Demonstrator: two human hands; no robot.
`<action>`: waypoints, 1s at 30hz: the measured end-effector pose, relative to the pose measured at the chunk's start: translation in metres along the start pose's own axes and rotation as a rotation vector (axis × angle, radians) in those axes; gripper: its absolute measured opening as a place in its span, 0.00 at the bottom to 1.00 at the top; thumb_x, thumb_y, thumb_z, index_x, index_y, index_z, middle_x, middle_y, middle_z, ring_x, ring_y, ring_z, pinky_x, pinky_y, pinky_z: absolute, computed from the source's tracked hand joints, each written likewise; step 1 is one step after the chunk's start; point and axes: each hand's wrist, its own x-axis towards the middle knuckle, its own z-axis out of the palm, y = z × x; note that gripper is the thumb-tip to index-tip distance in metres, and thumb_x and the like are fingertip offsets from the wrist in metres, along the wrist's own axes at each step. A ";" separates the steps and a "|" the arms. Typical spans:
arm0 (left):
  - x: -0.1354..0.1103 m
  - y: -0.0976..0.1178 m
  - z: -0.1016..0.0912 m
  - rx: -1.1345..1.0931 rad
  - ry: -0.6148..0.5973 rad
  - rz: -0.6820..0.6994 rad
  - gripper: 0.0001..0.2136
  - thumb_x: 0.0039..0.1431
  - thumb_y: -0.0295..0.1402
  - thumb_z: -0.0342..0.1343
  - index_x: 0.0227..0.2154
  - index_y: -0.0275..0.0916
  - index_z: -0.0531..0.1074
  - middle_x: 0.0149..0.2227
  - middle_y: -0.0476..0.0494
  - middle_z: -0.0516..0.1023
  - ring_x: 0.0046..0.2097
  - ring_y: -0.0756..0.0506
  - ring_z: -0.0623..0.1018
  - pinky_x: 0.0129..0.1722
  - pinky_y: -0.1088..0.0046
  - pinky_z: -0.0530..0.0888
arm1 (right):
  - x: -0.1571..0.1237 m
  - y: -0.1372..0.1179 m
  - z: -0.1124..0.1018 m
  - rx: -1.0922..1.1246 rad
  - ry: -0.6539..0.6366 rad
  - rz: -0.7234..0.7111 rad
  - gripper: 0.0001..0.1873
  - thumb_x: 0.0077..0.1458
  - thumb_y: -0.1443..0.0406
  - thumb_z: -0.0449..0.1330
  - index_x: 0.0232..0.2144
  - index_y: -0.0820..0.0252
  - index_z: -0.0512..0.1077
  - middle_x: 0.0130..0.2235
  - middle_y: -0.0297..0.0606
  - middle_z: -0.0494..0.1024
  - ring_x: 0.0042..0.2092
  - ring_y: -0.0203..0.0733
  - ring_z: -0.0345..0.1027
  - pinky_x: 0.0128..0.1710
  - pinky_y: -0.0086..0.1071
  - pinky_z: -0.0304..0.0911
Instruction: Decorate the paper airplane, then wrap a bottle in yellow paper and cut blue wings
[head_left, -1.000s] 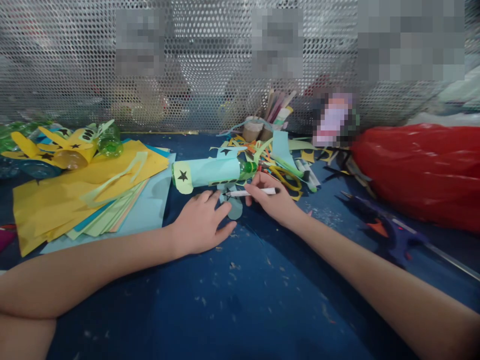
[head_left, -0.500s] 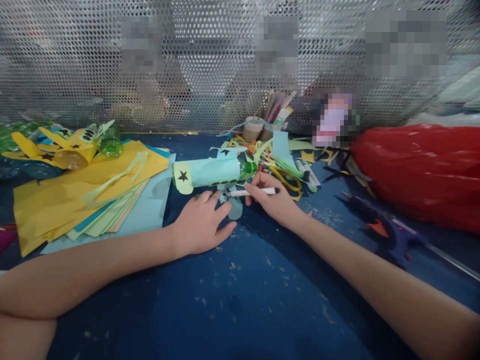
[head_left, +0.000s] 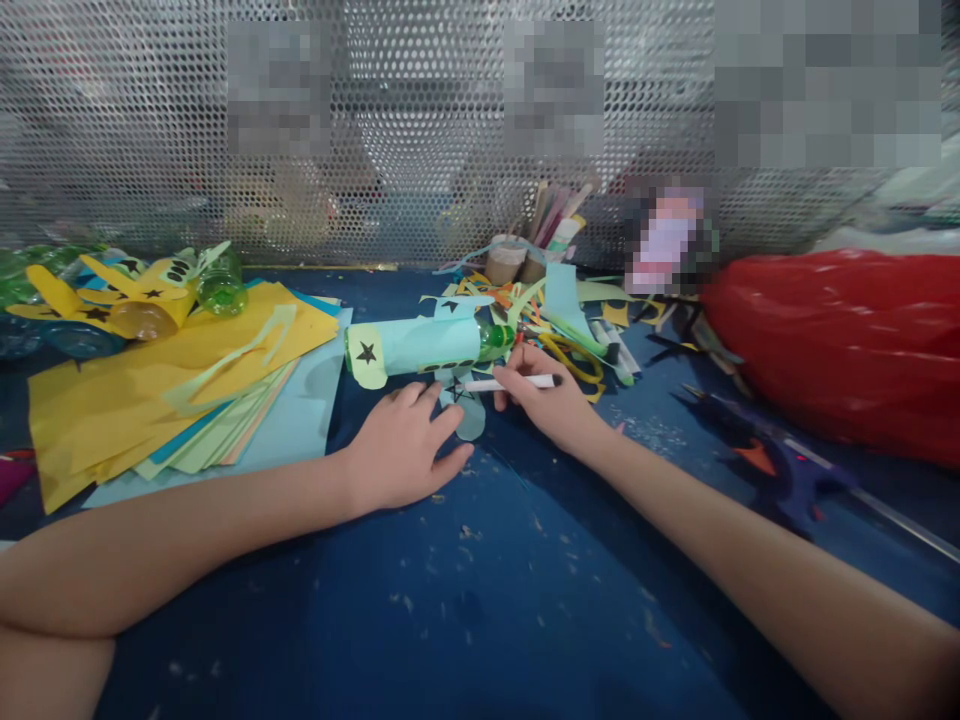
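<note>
A toy plane [head_left: 420, 345] made from a green plastic bottle wrapped in light blue paper lies on the blue table. Black stars mark its tail and its paper wings. My right hand [head_left: 546, 398] is closed round a white marker [head_left: 517, 382], whose tip is at the star outline on the near wing [head_left: 469, 412]. Spread flat, my left hand [head_left: 401, 445] rests on the table with its fingertips at the edge of that wing, just below the bottle.
Left lie coloured paper sheets [head_left: 172, 370] and a yellow paper-and-bottle plane [head_left: 142, 300]. Behind are paper scraps, yellow scissors [head_left: 574, 360] and cups of sticks [head_left: 506, 260]. At right are a glue gun [head_left: 799, 470] and a red plastic bag [head_left: 840, 350]. A perforated metal screen [head_left: 420, 130] stands behind.
The marker in my right hand has shifted slightly to the right on the wing, and the star outline shows more clearly. My left hand stays in place.
</note>
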 end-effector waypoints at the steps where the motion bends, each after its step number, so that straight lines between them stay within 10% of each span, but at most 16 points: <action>1: 0.000 0.000 0.000 0.002 -0.004 -0.002 0.20 0.66 0.45 0.40 0.46 0.35 0.70 0.55 0.28 0.70 0.54 0.34 0.70 0.48 0.56 0.71 | 0.000 0.001 0.000 -0.002 0.000 0.001 0.13 0.56 0.61 0.59 0.24 0.54 0.59 0.17 0.27 0.71 0.22 0.35 0.58 0.27 0.32 0.53; 30: 0.000 0.000 0.000 0.019 -0.019 -0.009 0.20 0.66 0.45 0.40 0.46 0.36 0.70 0.55 0.29 0.70 0.54 0.34 0.70 0.47 0.57 0.71 | -0.001 -0.004 0.001 0.014 -0.006 0.020 0.13 0.55 0.62 0.58 0.23 0.54 0.59 0.17 0.27 0.71 0.22 0.35 0.59 0.27 0.33 0.54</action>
